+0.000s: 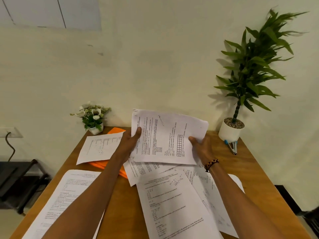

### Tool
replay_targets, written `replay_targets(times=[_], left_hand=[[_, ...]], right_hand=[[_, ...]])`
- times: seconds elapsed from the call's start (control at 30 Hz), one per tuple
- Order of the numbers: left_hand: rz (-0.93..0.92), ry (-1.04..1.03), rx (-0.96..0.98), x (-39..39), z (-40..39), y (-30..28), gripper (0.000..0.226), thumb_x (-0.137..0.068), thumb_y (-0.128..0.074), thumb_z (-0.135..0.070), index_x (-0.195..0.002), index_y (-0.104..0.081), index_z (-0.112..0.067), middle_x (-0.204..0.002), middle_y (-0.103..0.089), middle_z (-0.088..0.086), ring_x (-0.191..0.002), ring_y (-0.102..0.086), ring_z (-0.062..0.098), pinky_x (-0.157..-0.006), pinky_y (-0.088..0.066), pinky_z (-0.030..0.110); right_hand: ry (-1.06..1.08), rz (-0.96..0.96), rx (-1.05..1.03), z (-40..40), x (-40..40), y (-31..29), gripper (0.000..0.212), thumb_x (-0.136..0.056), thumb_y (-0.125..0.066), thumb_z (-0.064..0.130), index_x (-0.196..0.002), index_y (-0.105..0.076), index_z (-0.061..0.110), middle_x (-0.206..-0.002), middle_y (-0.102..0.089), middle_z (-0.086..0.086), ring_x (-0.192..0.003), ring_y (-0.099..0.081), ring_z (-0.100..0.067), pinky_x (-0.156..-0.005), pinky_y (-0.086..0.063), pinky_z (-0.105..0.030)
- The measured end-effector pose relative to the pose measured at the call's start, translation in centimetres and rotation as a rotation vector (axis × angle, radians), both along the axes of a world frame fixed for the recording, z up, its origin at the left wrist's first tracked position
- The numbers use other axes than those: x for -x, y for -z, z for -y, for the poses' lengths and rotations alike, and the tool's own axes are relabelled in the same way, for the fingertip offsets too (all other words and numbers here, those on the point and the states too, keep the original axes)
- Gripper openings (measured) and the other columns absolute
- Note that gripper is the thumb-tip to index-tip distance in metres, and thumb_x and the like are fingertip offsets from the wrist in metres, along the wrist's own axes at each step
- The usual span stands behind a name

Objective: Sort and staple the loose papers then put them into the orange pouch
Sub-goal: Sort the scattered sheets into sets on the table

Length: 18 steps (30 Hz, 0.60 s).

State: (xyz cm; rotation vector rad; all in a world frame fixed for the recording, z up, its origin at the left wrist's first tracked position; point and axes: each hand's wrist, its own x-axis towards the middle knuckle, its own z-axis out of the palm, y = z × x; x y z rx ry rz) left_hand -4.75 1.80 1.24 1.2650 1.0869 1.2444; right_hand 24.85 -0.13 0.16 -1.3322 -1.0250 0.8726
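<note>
Both hands hold one printed sheet (165, 135) lifted above the wooden table (124, 204). My left hand (130, 140) pinches its left edge with the thumb on top. My right hand (201, 145) grips its lower right corner. Several loose printed papers (174, 200) lie spread beneath and in front of the held sheet. Another sheet (100, 147) rests over the orange pouch (116, 130), which shows at the table's back left and again under my left forearm. A stapler (232, 146) with a blue end lies at the back right by a plant pot.
A small white pot of white flowers (93, 116) stands at the table's back left against the wall. A tall green plant in a white pot (231, 130) stands at the back right. A dark chair or rack (20, 180) sits left of the table.
</note>
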Motion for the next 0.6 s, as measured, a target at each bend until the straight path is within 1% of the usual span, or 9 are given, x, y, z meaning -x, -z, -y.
replay_targets(times=[0.1,0.17,0.23,0.3,0.33,0.4,0.47,0.53,0.6], left_hand=[[-0.074,0.034,-0.029,0.6,-0.2,-0.4,0.032,-0.101,-0.056,-0.037,-0.121,-0.070,-0.015,-0.109,-0.078,0.005,-0.101,-0.075,0.025,-0.085,-0.062,0.042],[-0.072,0.040,-0.048,0.8,-0.4,-0.1,0.031,-0.102,-0.056,-0.035,-0.122,-0.069,-0.015,-0.111,-0.077,0.006,-0.102,-0.075,0.025,-0.085,-0.061,0.041],[-0.061,0.050,-0.072,0.6,-0.1,0.4,0.031,-0.104,-0.052,-0.033,-0.124,-0.068,-0.014,-0.113,-0.076,0.008,-0.102,-0.075,0.024,-0.083,-0.062,0.039],[-0.097,0.032,-0.083,0.2,0.4,1.3,0.031,-0.106,-0.047,-0.033,-0.124,-0.065,-0.015,-0.112,-0.076,0.005,-0.101,-0.075,0.018,-0.080,-0.062,0.032],[-0.142,0.030,-0.080,0.0,0.7,1.9,0.031,-0.106,-0.045,-0.033,-0.124,-0.064,-0.016,-0.110,-0.076,0.002,-0.099,-0.074,0.013,-0.079,-0.062,0.028],[-0.278,0.076,-0.069,-0.1,1.1,3.3,0.029,-0.107,-0.043,-0.032,-0.126,-0.060,-0.017,-0.108,-0.072,-0.004,-0.097,-0.072,0.005,-0.076,-0.059,0.019],[-0.402,0.103,-0.057,0.2,1.2,4.6,0.032,-0.106,-0.044,-0.032,-0.130,-0.057,-0.015,-0.107,-0.068,-0.007,-0.103,-0.071,0.011,-0.072,-0.055,0.013],[-0.426,0.109,-0.046,0.7,0.9,5.1,0.035,-0.104,-0.047,-0.033,-0.127,-0.060,-0.010,-0.108,-0.070,-0.005,-0.105,-0.071,0.018,-0.073,-0.058,0.016],[-0.408,0.095,-0.049,0.9,0.8,4.4,0.032,-0.105,-0.049,-0.030,-0.124,-0.062,-0.009,-0.107,-0.072,-0.003,-0.097,-0.073,0.012,-0.075,-0.060,0.020]], right_hand=[[-0.016,0.027,-0.038,0.1,-0.2,-0.2,0.016,-0.089,-0.072,0.006,-0.100,-0.066,0.015,-0.100,-0.074,-0.004,-0.090,-0.072,-0.017,-0.070,-0.060,-0.031],[-0.031,0.045,-0.074,0.3,-0.1,-0.3,0.019,-0.088,-0.073,0.006,-0.098,-0.065,0.020,-0.100,-0.073,0.000,-0.090,-0.072,-0.015,-0.071,-0.061,-0.030],[-0.025,0.054,-0.081,0.3,-0.1,0.0,0.020,-0.088,-0.074,0.007,-0.098,-0.065,0.022,-0.102,-0.073,-0.002,-0.092,-0.072,-0.016,-0.074,-0.062,-0.033],[-0.061,0.066,-0.052,0.3,0.0,0.7,0.017,-0.090,-0.073,0.013,-0.105,-0.065,0.019,-0.107,-0.073,-0.003,-0.098,-0.072,-0.019,-0.077,-0.062,-0.036],[-0.084,0.080,-0.028,0.3,0.0,1.3,0.020,-0.092,-0.071,0.014,-0.111,-0.064,0.015,-0.109,-0.072,-0.003,-0.100,-0.071,-0.020,-0.078,-0.062,-0.034],[-0.132,0.130,0.010,0.8,0.2,2.5,0.028,-0.095,-0.065,0.011,-0.122,-0.057,0.010,-0.110,-0.068,0.004,-0.098,-0.067,-0.009,-0.073,-0.059,-0.019],[-0.125,0.177,0.020,1.4,0.6,3.1,0.025,-0.098,-0.060,0.008,-0.121,-0.053,0.013,-0.106,-0.064,0.009,-0.093,-0.062,0.000,-0.065,-0.054,-0.011],[-0.073,0.191,0.020,1.2,0.6,3.2,0.018,-0.099,-0.059,0.010,-0.117,-0.056,0.011,-0.105,-0.066,0.002,-0.093,-0.065,-0.011,-0.065,-0.055,-0.017],[-0.036,0.235,0.034,0.7,0.5,2.7,0.009,-0.099,-0.060,0.010,-0.108,-0.060,0.009,-0.101,-0.068,-0.004,-0.095,-0.068,-0.024,-0.070,-0.058,-0.029]])
